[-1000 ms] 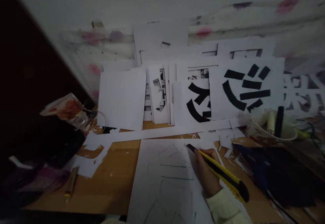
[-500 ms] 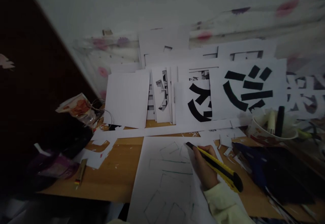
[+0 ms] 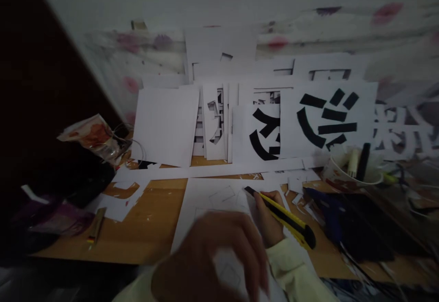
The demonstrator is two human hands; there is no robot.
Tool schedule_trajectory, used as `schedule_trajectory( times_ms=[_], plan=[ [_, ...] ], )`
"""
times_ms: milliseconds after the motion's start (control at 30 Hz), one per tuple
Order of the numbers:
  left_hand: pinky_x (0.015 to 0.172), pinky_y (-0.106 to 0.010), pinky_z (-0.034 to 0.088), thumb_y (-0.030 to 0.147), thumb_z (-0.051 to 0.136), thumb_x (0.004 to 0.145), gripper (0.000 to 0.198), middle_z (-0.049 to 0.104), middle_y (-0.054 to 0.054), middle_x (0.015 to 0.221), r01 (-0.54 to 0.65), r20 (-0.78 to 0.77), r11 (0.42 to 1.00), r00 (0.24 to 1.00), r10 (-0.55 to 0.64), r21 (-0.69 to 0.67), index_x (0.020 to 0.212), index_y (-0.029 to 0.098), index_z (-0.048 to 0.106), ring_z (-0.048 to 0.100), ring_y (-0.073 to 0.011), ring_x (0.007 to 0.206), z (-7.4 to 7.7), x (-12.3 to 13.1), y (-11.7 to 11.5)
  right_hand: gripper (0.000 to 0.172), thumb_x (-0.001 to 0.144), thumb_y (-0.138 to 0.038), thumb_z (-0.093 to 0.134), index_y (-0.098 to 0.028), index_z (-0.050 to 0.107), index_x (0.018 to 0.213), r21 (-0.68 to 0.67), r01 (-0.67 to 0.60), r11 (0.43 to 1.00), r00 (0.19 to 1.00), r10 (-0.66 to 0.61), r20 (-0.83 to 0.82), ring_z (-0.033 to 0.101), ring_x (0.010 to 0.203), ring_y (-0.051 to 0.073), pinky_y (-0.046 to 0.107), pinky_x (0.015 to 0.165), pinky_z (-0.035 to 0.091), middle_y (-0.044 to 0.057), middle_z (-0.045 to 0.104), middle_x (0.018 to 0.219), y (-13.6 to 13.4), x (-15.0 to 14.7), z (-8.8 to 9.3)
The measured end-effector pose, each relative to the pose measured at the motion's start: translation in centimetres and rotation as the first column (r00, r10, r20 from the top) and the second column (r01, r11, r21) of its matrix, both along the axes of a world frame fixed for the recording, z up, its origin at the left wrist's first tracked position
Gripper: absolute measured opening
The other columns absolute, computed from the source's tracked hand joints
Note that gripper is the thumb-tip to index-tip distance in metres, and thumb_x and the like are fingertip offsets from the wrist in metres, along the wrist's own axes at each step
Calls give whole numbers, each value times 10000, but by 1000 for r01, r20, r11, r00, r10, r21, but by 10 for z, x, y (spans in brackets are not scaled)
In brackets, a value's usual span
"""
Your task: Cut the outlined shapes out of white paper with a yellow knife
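The room is dim, with a white wall and a cloth with pink flowers at the back. In front of it stands a brown wooden bench [image 3: 151, 229]. Many white paper sheets [image 3: 168, 124] lean against the wall, and some have shapes cut out of them. One leaning sheet [image 3: 329, 119] shows thick black strokes. A big white sheet [image 3: 206, 197] lies flat on the bench in the middle, with thin lines drawn on it. The right hand [image 3: 269, 222] rests on this sheet, and its fingers are closed tight around a yellow and black knife [image 3: 281, 215]. The knife's dark tip points up and to the left, and it sits on the sheet near the sheet's far edge. The left hand [image 3: 212, 256] is close to the camera and very blurry. It is over the near part of the flat sheet, just beside the right wrist. Its fingers are loose and apart, with nothing in them. I cannot tell if it touches the paper. Small paper scraps [image 3: 120, 201] lie on the bench to the left of the sheet. A crinkly bag [image 3: 92, 135] sits at the far left. A white cup [image 3: 353, 176] with pens in it stands on the right, near some dark things.
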State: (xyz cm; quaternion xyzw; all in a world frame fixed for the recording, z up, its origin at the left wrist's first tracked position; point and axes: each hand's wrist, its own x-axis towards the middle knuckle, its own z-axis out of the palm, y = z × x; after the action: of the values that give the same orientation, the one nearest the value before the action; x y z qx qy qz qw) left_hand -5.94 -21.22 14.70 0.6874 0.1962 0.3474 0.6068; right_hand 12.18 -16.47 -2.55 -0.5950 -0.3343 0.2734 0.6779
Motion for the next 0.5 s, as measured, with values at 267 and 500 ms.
schedule_trajectory(
  times_ms=[267,500],
  plan=[
    [914,-386,521,309,558,993,274,777,-124,994,-389,-566,781,539,623,489,894,153,760,702,-246,968,-108,-6,152,397,783,-556,773,-235,539,796,-19,15,1000,997,-14,70,503,622,150,280,608,408,-57,555,657,0,3,-7],
    [705,-331,428,616,529,985,551,753,-146,893,-97,-712,793,387,586,601,761,153,726,691,-261,867,-140,22,179,383,838,-557,758,-226,565,821,-35,-18,999,977,25,211,503,613,138,261,571,409,-42,568,683,4,3,-7]
  ],
)
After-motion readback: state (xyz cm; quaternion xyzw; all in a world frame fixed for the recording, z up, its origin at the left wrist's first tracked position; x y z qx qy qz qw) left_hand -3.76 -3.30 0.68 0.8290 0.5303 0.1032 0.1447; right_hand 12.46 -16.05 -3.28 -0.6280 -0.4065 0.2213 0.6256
